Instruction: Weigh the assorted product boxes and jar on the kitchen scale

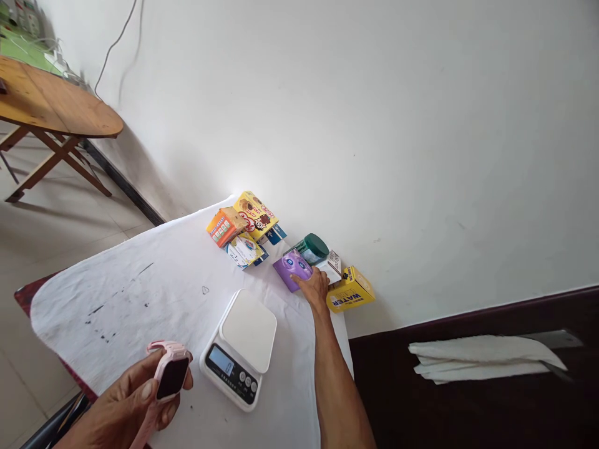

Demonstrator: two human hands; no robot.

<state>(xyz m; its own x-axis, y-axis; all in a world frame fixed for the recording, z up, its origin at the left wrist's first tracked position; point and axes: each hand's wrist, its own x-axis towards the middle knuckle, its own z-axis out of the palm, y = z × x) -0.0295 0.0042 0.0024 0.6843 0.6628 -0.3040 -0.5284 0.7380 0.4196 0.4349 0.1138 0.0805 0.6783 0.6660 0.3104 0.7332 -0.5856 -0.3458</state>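
1. Gripping a pink smartwatch (pixel 172 379), the left hand (pixel 128 396) has thumb and fingers closed round its case at the near left of the table; the screen is dark and shows no writing.
2. The right hand (pixel 316 287) is partly open at a purple box (pixel 286 269), thumb against it; whether it grips firmly, I cannot tell. Two blue, eye-like marks decorate the box.
3. A white digital scale (pixel 248 330) stands between the hands, its display lit and seemingly reading 0; the small print by its buttons is illegible.
4. Right of that hand, a yellow box (pixel 350 294) reads "WATER" in blue capitals.
5. Near it are a white box (pixel 334 265) with dark lettering, too small to read, and a green-lidded jar (pixel 312 248).
6. Farther left cluster a yellow carton (pixel 255 211) with red lettering and an orange pack (pixel 225 226).
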